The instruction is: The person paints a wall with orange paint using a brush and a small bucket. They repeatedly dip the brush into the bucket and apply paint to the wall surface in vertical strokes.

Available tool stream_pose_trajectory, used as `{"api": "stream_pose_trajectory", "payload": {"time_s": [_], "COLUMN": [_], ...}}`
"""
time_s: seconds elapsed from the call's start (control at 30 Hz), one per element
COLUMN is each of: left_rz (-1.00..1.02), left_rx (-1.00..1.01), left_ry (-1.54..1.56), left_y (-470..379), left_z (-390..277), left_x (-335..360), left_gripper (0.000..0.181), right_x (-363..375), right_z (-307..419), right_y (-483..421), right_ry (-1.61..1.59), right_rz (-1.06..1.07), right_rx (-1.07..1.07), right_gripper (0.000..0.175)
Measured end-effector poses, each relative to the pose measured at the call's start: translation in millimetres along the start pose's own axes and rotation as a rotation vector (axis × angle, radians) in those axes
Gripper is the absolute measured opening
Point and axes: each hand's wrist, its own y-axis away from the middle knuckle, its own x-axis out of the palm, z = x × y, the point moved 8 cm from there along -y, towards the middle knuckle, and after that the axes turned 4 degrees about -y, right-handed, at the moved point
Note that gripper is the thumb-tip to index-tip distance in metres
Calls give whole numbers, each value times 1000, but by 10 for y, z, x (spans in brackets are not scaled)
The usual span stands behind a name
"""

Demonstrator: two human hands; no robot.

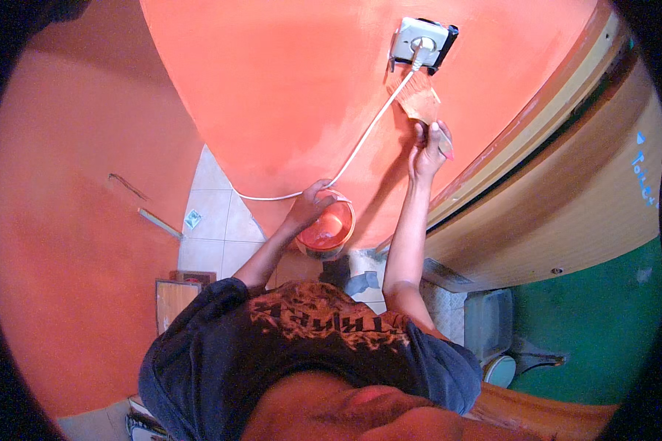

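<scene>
My right hand [430, 151] grips a wide paintbrush [417, 102] by its handle. The spread bristles, coated in orange paint, lie against the orange wall [287, 82] just below a white power socket [414, 39]. A plug [421, 52] sits in that socket, and its white cord [368, 132] passes over the brush area and runs down to the left. Lower down, my left hand [315, 203] holds the rim of a bucket [339, 220] with orange paint inside. The cord runs by the fingers of this hand; whether they also pinch it, I cannot tell.
On the right stands a wooden door [529, 220] with handwriting, beside its frame [521, 118]. Another orange wall [88, 248] rises at left above the tiled floor [207, 215]. A wooden piece of furniture [176, 303] stands low left, a grey plastic container [490, 320] low right.
</scene>
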Motion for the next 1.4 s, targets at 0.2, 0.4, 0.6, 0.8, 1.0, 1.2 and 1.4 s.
{"api": "stream_pose_trajectory", "payload": {"time_s": [0.2,0.4,0.6,0.8,1.0,1.2,1.4], "left_rz": [19,-9,65,52,13,-5,14], "left_rx": [-30,-13,-114,-298,-422,-450,-512], "left_ry": [17,57,255,154,95,106,227], "left_y": [-29,112,385,787,883,1086,1074], "left_z": [144,-31,569,593,949,1152,1490], "left_x": [23,-58,-93,-295,-610,-949,-1146], "left_gripper": [46,48,42,34,33,24,26], "right_x": [388,-942,-1509,39,-809,-2181,-598], "right_z": [-196,-501,-339,251,-771,-1004,-485], "right_y": [145,984,1863,802,1481,2713,1422], "right_ry": [244,593,568,173,233,614,662], "right_rz": [106,-7,-390,-181,-392,-679,-587], "right_rx": [116,76,215,-103,74,32,-107], "right_gripper": [24,21,30,17,12,6,9]}}
